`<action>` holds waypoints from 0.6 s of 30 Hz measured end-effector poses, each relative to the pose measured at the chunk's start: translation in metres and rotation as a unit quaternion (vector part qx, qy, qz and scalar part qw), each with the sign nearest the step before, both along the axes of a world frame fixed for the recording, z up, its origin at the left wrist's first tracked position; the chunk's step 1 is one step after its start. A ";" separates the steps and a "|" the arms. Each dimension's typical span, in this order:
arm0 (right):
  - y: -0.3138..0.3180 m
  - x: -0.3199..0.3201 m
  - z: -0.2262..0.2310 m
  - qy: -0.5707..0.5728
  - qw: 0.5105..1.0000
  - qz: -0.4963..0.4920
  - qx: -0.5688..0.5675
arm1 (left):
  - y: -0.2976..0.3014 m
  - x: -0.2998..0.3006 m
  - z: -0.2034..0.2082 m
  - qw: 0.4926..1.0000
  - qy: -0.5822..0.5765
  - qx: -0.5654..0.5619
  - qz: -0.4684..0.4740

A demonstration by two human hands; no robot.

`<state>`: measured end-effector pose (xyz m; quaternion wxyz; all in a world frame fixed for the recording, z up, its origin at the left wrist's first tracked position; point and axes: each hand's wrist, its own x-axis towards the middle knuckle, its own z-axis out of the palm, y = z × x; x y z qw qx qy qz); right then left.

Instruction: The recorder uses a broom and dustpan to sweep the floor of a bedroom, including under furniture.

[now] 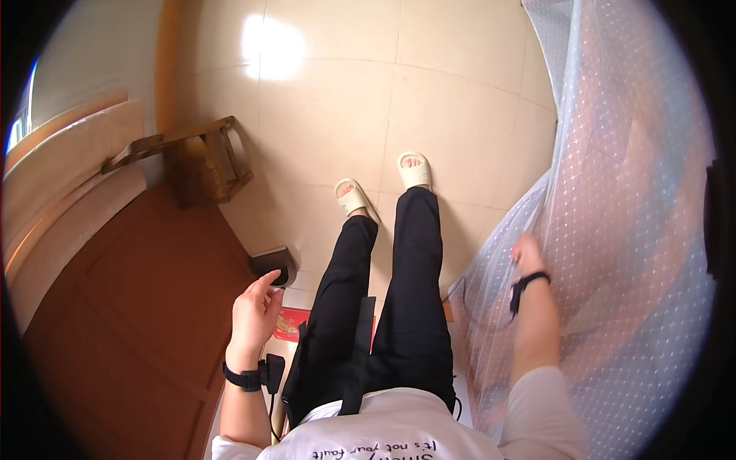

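Note:
My right hand [527,256], somewhat smeared by motion, is at the edge of a sheer white mosquito net [594,253] with small pale dots. Its fingers look closed on the fabric, and folds of the net gather around them. My left hand [255,314] is raised beside my left thigh, holding nothing, its fingers loosely bent and apart. A black wristband [529,286] is on my right wrist. Another black band with a small device and cable [272,372] is on my left wrist.
A brown wooden door or panel [146,307] lies at the left. Beyond it stands a wooden stool [203,161]. A dark bin-like object [274,264] is by my left hand, with a red printed item [291,323] below. The floor [330,100] has pale glossy tiles.

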<state>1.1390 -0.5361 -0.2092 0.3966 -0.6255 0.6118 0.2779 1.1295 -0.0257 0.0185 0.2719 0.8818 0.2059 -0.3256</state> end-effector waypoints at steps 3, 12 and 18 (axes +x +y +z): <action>0.018 -0.072 0.050 0.060 0.998 -0.012 0.011 | -0.003 0.000 0.003 1.000 0.004 -0.019 0.023; 0.120 -0.104 0.165 0.069 0.965 -0.113 0.226 | 0.026 -0.001 0.000 0.999 -0.016 -0.016 -0.022; 0.131 -0.086 0.195 -0.013 0.960 -0.125 0.249 | 0.034 -0.008 0.001 1.000 -0.025 -0.011 -0.008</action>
